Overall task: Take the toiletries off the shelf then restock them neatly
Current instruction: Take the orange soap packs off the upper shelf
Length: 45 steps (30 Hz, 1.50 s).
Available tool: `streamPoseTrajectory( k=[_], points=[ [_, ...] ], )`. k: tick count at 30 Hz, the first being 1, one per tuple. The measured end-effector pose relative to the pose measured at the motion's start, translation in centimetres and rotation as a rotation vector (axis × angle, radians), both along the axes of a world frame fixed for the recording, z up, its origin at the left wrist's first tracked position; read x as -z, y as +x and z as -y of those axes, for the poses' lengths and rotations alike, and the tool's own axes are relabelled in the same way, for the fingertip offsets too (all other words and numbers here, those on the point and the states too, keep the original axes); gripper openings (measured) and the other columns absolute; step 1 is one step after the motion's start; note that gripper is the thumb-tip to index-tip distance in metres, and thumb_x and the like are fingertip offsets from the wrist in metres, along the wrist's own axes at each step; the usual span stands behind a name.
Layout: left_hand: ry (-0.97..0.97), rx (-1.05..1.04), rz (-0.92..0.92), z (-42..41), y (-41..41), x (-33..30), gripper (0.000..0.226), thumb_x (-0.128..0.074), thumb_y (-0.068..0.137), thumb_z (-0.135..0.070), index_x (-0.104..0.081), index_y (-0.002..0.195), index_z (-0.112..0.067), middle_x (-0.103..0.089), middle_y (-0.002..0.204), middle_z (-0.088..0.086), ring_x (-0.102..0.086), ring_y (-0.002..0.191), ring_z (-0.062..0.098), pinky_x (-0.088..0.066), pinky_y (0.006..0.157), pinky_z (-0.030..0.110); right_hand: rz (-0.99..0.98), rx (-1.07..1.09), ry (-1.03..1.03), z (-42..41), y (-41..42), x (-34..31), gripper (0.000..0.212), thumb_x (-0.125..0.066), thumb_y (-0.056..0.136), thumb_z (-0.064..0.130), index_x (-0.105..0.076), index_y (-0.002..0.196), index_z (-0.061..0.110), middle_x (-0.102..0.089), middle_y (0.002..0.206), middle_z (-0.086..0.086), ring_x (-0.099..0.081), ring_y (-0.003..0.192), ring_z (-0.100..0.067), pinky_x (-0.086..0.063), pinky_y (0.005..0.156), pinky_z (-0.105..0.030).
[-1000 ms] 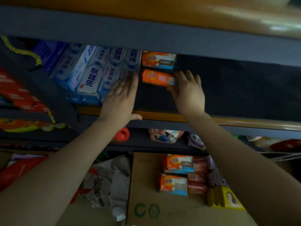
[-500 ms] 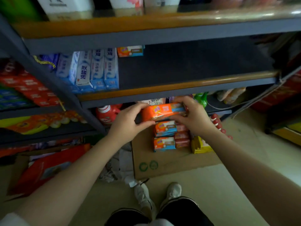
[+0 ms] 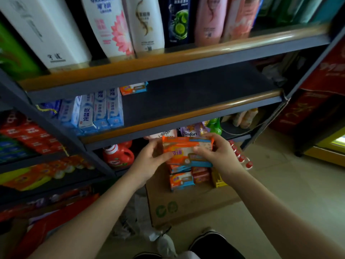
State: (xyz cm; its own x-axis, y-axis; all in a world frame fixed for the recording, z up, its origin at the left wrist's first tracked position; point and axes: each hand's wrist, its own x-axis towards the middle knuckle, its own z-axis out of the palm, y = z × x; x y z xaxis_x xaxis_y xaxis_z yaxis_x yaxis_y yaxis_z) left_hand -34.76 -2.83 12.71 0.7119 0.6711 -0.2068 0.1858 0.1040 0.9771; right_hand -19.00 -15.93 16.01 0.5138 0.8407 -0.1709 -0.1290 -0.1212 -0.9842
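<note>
Both hands hold an orange-and-blue soap pack (image 3: pixel 183 151) in front of the shelf, below its middle board. My left hand (image 3: pixel 149 161) grips the pack's left end and my right hand (image 3: pixel 217 156) its right end. One more orange soap pack (image 3: pixel 133 88) lies at the back of the dark middle shelf (image 3: pixel 186 98), beside a row of blue toothpaste boxes (image 3: pixel 97 111). Under my hands, several similar soap packs (image 3: pixel 181 181) lie on a flat cardboard sheet (image 3: pixel 186 202) on the floor.
Tall shampoo bottles (image 3: pixel 115 25) line the top shelf. A red detergent jug (image 3: pixel 117 156) and a green bottle (image 3: pixel 214 126) stand on the low shelf. Red boxes (image 3: pixel 29 135) fill the left rack. A yellow pack (image 3: pixel 219 181) lies on the cardboard. My shoes (image 3: pixel 168 245) are below.
The orange soap pack has come off the middle shelf and down in front of it, held in both hands. The camera has pulled back and up, showing the top shelf.
</note>
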Motion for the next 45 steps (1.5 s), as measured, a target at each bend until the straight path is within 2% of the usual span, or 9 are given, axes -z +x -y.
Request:
streamPoseTrajectory(
  k=[6,15,20,24,29,33,36,40,45],
  points=[
    [-0.523,-0.163,0.138,2.4,1.6,1.4,0.02,-0.047,0.09,-0.011,-0.06,0.104,-0.017,-0.072,0.093,-0.003,-0.065,0.092,0.015,-0.054,0.076,0.026,-0.078,-0.235,-0.049,2.0,2.0,-2.1,0.024,-0.05,0.089,0.032,-0.064,0.098,0.014,-0.071,0.095,-0.003,-0.068,0.092,-0.017,-0.056,0.076,-0.025],
    [-0.833,-0.16,0.03,6.8,4.6,1.0,0.036,-0.048,0.084,-0.039,-0.059,0.102,-0.01,-0.066,0.073,0.002,-0.058,0.055,0.008,-0.043,0.046,0.019,-0.232,-0.252,-0.219,2.3,7.0,-2.3,0.044,-0.035,0.098,0.039,-0.062,0.092,0.004,-0.066,0.087,-0.016,-0.066,0.075,-0.023,-0.057,0.064,-0.028],
    [-0.583,-0.303,-0.205,7.2,6.1,-1.2,0.027,-0.065,0.08,-0.032,-0.063,0.1,-0.014,-0.068,0.084,0.002,-0.061,0.07,0.012,-0.042,0.046,0.019,-0.366,-0.245,-0.347,2.1,8.7,0.7,0.043,-0.051,0.088,0.047,-0.06,0.112,0.012,-0.068,0.107,-0.013,-0.066,0.098,-0.028,-0.054,0.084,-0.042],
    [-0.032,-0.279,-0.359,8.6,6.7,-2.9,0.027,-0.073,0.076,-0.036,-0.059,0.096,-0.024,-0.066,0.096,-0.006,-0.064,0.083,0.007,-0.052,0.067,0.022,-0.591,-0.225,-0.378,2.2,8.2,3.2,0.03,-0.059,0.083,0.023,-0.058,0.108,0.007,-0.068,0.098,-0.013,-0.067,0.085,-0.026,-0.054,0.082,-0.042],
    [0.455,-0.281,-0.423,10.6,7.1,-2.6,0.037,-0.075,0.072,-0.041,-0.055,0.098,-0.023,-0.062,0.093,-0.007,-0.059,0.084,0.008,-0.048,0.072,0.023,-0.677,-0.232,-0.334,2.4,7.9,3.7,0.059,-0.062,0.075,0.03,-0.051,0.126,0.001,-0.061,0.118,-0.021,-0.066,0.09,-0.03,-0.056,0.08,-0.046],
    [-0.066,-0.349,-0.417,9.4,7.0,-2.4,0.031,-0.066,0.081,-0.043,-0.055,0.102,-0.022,-0.062,0.086,-0.003,-0.061,0.073,0.011,-0.049,0.059,0.027,-0.499,-0.311,-0.426,2.2,9.0,3.8,0.056,-0.071,0.068,0.039,-0.062,0.11,0.002,-0.069,0.103,-0.017,-0.068,0.085,-0.028,-0.055,0.082,-0.045],
    [-0.506,-0.271,-0.433,8.5,6.5,-1.8,0.033,-0.057,0.086,-0.044,-0.058,0.085,-0.011,-0.054,0.049,0.001,-0.047,0.038,0.011,-0.033,0.038,0.019,-0.481,-0.381,-0.588,2.1,9.7,3.6,0.03,-0.06,0.084,0.04,-0.067,0.087,0.012,-0.07,0.072,-0.006,-0.065,0.055,-0.016,-0.052,0.054,-0.025],
    [-0.615,-0.153,-0.329,8.0,5.2,-1.0,0.053,-0.05,0.08,-0.06,-0.063,0.092,-0.01,-0.066,0.074,0.009,-0.062,0.063,0.018,-0.047,0.054,0.024,-0.595,-0.36,-0.664,1.6,9.0,3.1,0.029,-0.049,0.091,0.026,-0.063,0.083,0.003,-0.064,0.057,-0.008,-0.046,0.029,-0.008,-0.034,0.028,-0.012],
    [-0.554,-0.213,-0.042,6.2,4.0,-0.7,0.022,-0.052,0.086,-0.036,-0.059,0.101,-0.021,-0.067,0.094,0.002,-0.065,0.083,0.014,-0.051,0.069,0.026,-0.759,-0.38,-0.654,0.7,7.8,2.7,0.042,-0.032,0.097,0.036,-0.06,0.081,0.008,-0.046,0.046,-0.001,-0.033,0.026,-0.002,-0.022,0.025,-0.008]
  ],
)
